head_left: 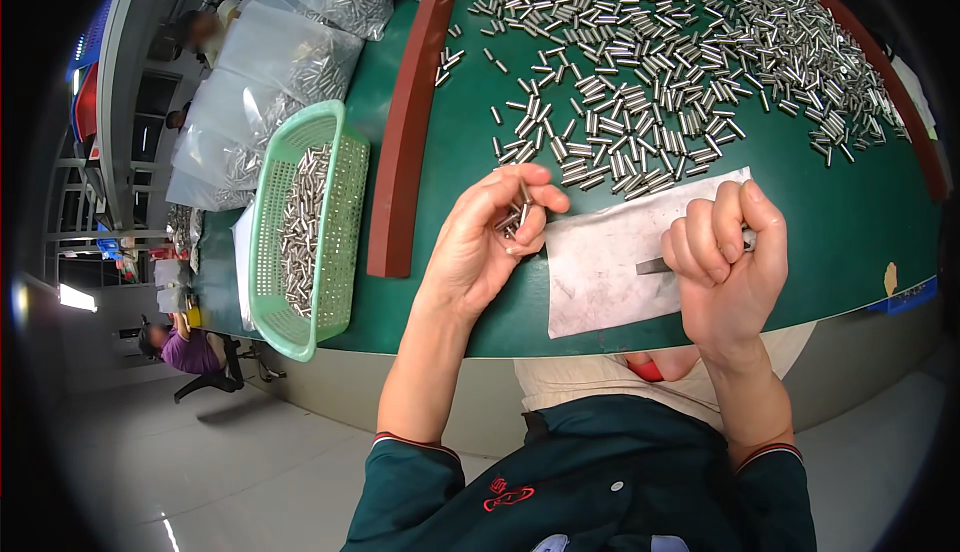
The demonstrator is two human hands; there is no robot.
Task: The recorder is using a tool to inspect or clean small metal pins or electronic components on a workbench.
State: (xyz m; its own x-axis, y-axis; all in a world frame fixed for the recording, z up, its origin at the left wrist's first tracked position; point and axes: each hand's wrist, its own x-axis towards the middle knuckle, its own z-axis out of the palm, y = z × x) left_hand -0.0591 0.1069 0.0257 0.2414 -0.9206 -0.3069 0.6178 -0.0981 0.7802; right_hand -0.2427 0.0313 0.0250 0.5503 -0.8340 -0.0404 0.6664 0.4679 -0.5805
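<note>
Left hand (478, 237) curled round short, shiny metal cylinders (514, 220), right hand (730, 267) clenched on a grey blade (652, 266)

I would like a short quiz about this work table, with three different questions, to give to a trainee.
1. Choose: the light-green basket stands (a) left of the red-brown rail, (b) right of it, (c) on the floor.
2. True or false: the left hand holds several metal pins.
3. What sticks out of the right hand?

Key: 1 a; 2 true; 3 a flat metal tip.
</note>
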